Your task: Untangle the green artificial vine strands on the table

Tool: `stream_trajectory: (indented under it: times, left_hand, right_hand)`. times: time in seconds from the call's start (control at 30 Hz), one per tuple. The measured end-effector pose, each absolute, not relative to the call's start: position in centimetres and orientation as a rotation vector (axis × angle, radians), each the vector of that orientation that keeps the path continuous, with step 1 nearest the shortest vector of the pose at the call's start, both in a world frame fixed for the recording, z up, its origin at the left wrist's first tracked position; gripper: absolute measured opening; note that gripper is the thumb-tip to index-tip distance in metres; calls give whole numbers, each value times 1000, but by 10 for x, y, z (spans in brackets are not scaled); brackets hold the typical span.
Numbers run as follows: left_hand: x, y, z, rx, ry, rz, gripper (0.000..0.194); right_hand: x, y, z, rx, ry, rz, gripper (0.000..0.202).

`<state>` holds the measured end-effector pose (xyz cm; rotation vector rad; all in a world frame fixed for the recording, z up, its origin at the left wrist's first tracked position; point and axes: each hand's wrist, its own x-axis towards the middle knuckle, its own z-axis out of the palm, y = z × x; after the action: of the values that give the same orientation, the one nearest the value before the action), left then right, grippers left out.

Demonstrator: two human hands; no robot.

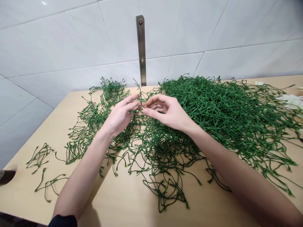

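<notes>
So, one green stem [140, 91] is held up roughly upright between the hands, above the looser stems in the middle of the worktop [118, 205]. The left hand [126, 110] has its fingers curled, and its grip seems closed lightly on that stem. On the right hand [163, 108], thumb and forefinger are brought nearly together beside it; whether anything's actually pinched there can't be told.

For this bit, the stem is probably best steadied low by the left, with the right used only for small fingertip adjustments. Tugging is best avoided, since the thin branches look easy to snag.

Counts: two hands, one raised stem, one big heap [213, 107] to the right, one looser spread [94, 126] to the left, one small tangle [40, 156] at far left. Individual stems can't be counted, way too knotted. One metal strip [141, 44] is fixed on the wall, two bolts showing.
</notes>
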<state>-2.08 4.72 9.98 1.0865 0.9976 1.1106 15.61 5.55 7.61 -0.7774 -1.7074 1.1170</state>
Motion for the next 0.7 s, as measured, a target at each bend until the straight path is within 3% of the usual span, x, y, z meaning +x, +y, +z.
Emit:
stream_trajectory:
  times: [0.1, 0.3, 0.53, 0.7]
  left_hand:
    - [-22, 45, 100, 1137, 984, 1073, 33]
    - [-24, 38, 106, 1189, 929, 910, 65]
    - [-20, 33, 112, 1368, 808, 853, 60]
    - [-23, 38, 90, 1894, 1106, 639, 42]
  right_hand:
    - [154, 56, 75, -799, -1620, 1198, 32]
    - [154, 55, 74, -871, -1526, 1224, 35]
    - [164, 43, 94, -890, -1560, 1135, 31]
    - [211, -1, 131, -1067, -1816, 823, 22]
